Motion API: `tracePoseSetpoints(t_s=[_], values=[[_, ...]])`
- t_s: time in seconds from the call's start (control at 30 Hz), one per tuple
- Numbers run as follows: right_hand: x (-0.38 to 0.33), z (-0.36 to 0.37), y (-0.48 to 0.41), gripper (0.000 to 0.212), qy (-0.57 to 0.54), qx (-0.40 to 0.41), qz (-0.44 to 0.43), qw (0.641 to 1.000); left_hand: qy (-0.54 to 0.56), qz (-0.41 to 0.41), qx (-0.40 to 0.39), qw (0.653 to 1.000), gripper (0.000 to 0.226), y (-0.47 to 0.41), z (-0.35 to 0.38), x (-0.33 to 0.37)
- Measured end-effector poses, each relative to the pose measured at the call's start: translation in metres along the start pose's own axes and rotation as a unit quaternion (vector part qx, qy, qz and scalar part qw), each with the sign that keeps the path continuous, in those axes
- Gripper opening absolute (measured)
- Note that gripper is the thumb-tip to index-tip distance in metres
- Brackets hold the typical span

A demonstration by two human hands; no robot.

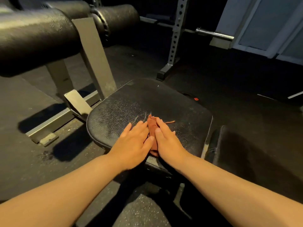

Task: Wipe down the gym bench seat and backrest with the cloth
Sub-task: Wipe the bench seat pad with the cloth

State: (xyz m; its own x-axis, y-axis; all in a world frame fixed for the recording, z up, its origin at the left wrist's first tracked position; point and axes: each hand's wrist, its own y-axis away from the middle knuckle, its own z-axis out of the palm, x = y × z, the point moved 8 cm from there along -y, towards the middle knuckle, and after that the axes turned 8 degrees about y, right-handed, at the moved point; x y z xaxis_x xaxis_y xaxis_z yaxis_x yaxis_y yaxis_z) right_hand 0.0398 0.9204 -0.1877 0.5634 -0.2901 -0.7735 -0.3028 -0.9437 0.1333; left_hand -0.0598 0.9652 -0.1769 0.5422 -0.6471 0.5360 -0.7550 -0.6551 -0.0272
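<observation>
1. The seat (147, 108), a wide black padded slab in the middle of the frame, looks like the part being wiped: its cracked skin is dull and speckled, with faint curved streaks just above the cloth, so I judge this step only partly done
2. The backrest (246, 153), dark and in shadow at the lower right, just beside the seat, has nothing on it and seems to be left for later
3. The left hand (132, 143) and right hand (167, 141) lie side by side at the near edge of the seat, fingers straight and close together, pressing down flat and not gripping
4. The cloth (152, 126), small, rust-red and bunched into a narrow strip, lies on the seat between and under both hands, a loose thread trailing to the right
</observation>
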Motion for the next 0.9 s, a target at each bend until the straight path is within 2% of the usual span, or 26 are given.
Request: tracePoseSetpoints(t_s=[0.07, 0.13, 0.23, 0.33, 0.43, 0.53, 0.57, 0.63, 0.73, 0.83, 0.9], values=[[-0.003, -0.004, 0.004, 0.044, -0.141, 0.011, 0.018, 0.99, 0.057, -0.056, 0.016, 0.997, 0.063, -0.003, 0.002, -0.001], [0.004, -0.025, 0.002, 0.043, -0.148, 0.066, 0.033, 0.986, 0.063, -0.117, 0.028, 0.991, 0.068, -0.008, 0.009, 0.004], [0.024, -0.055, -0.002, 0.047, -0.043, 0.137, 0.071, 0.987, 0.081, -0.172, 0.046, 0.981, 0.062, -0.014, 0.022, 0.025], [0.038, -0.064, -0.006, 0.048, 0.112, 0.144, 0.046, 0.982, 0.1, -0.169, 0.085, 0.977, 0.057, -0.017, 0.015, 0.024], [0.047, -0.061, -0.009, 0.05, 0.246, 0.153, 0.029, 0.957, 0.065, -0.206, 0.176, 0.96, 0.044, -0.013, -0.037, -0.025], [0.041, -0.051, -0.008, 0.055, 0.341, 0.146, 0.02, 0.928, 0.053, -0.307, 0.254, 0.915, 0.036, -0.004, -0.085, -0.087], [0.038, -0.05, -0.009, 0.055, 0.352, 0.143, 0.006, 0.925, 0.076, -0.316, 0.262, 0.909, 0.033, -0.004, -0.088, -0.094], [0.034, -0.047, -0.01, 0.054, 0.353, 0.126, -0.019, 0.927, 0.126, -0.27, 0.24, 0.924, 0.035, -0.012, -0.073, -0.08], [0.032, -0.045, -0.01, 0.053, 0.347, 0.109, -0.029, 0.931, 0.079, -0.125, 0.182, 0.972, 0.055, -0.025, -0.027, -0.014], [0.031, -0.048, -0.009, 0.053, 0.334, 0.116, -0.03, 0.935, 0.052, -0.011, 0.103, 0.993, 0.04, -0.022, 0.003, 0.025], [0.031, -0.048, -0.01, 0.053, 0.332, 0.117, -0.031, 0.935, -0.012, 0.085, 0.042, 0.995, 0.045, -0.012, 0.007, 0.024]])
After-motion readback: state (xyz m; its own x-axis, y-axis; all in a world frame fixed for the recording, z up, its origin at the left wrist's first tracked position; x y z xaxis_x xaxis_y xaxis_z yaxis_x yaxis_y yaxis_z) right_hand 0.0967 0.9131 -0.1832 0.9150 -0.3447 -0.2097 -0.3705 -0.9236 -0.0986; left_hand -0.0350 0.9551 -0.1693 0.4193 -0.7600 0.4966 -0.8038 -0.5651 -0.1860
